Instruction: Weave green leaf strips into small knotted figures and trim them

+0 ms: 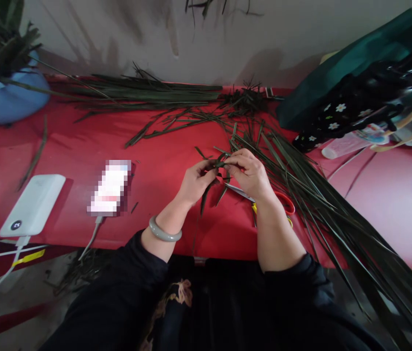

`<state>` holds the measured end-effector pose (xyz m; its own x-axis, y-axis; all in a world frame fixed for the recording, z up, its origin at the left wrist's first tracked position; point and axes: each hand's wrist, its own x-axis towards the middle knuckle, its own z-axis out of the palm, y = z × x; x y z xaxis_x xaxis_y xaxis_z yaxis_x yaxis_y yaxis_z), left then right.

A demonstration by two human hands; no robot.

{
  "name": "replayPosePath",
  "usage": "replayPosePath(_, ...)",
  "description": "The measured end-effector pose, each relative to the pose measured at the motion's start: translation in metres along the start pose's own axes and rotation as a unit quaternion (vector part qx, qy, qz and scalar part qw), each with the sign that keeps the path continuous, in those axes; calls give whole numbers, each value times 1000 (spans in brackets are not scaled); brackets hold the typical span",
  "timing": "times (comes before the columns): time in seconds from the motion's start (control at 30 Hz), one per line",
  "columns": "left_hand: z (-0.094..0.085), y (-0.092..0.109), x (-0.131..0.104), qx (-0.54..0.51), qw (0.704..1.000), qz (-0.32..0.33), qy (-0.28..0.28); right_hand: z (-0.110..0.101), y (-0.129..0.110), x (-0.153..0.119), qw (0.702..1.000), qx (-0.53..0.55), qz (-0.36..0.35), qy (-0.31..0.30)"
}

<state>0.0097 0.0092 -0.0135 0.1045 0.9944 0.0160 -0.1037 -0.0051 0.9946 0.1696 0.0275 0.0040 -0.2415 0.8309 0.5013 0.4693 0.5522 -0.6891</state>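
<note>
Between my two hands is a small woven piece of dark green leaf strips (220, 165), with loose strip ends sticking out above and below it. My left hand (199, 181), a grey bangle on its wrist, pinches the piece from the left. From the right, my right hand (248, 171) grips it with thumb and fingertips. A pair of scissors (240, 191) lies on the red table under my right hand and forearm, its blades pointing left and its red-orange handle showing beyond the arm. Something yellow by the scissors is partly hidden.
Long green leaves (311, 190) spread across the right side and over the table's front edge. More leaf strips (147, 92) lie along the wall. A phone (109, 189) and a white power bank (33, 204) with cables sit left. A blue container (11, 100), green bag (355, 63) and black flowered umbrella (341, 109) stand behind.
</note>
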Motion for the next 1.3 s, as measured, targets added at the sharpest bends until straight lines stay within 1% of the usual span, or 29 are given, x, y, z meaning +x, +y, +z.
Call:
replayPosePath(0.2,0,3,0,-107,993,-43,-17,-2,-4,0,1000,3,-16,-22)
replayPosePath(0.33,0,3,1,-164,982,-84,-29,0,-2,0,999,-8,-23,-24)
replayPosePath(0.4,0,3,0,-179,979,-95,-35,1,-2,0,1000,-8,-22,-19)
replayPosePath(0.5,0,3,-1,-175,979,-98,-37,1,-2,-1,1000,-7,-12,-8)
replayPosePath(0.57,0,5,0,-163,982,-97,-28,1,-4,-2,1000,-7,1,-9)
replayPosePath(0.67,-1,8,0,-162,982,-97,-10,1,-5,-2,999,5,15,-36)
replayPosePath(0.77,-2,10,1,-184,977,-111,-8,3,-6,-2,998,22,23,-52)
replayPosePath(0.87,-2,9,0,-200,971,-129,-19,6,-6,-1,998,26,37,-37)
replayPosePath(1.03,-2,6,-2,-212,966,-132,-63,7,-6,-2,998,38,43,-18)
replayPosePath(1.1,-3,6,-2,-214,965,-136,-67,7,-5,-2,998,40,44,-17)
replayPosePath(1.3,-3,5,-1,-207,972,-114,-17,9,-5,-2,999,29,30,-25)
